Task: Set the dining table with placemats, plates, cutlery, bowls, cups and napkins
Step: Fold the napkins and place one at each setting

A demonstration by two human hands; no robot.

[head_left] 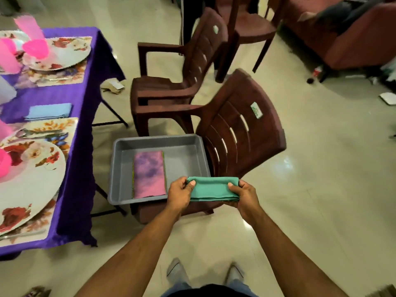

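Holding a folded green napkin (214, 188) by its two short ends, the person stands in front of a brown plastic chair (240, 133). The left hand (181, 192) pinches the left end with the thumb on top, and the right hand (243, 195) pinches the right end in the same way, so the napkin hangs flat between the two hands, above the front edge of the chair seat. On this seat sits a grey plastic tub (158, 140), and inside it, near its left wall, lies a folded pink and purple napkin (149, 174). The green napkin is just beside the near right corner of the tub.

At the left is the desk, covered with a purple cloth (85, 99). Near its right edge lies a folded light blue napkin (50, 111), between two floral placemats. The nearer placemat (68, 127) carries a large floral plate (30, 179) and some cutlery (36, 131). The farther placemat (83, 46) carries another floral plate (68, 52) with a pink bowl (36, 48) on it. A second brown chair (184, 67) stands behind the first one, on the pale tiled floor (321, 168).
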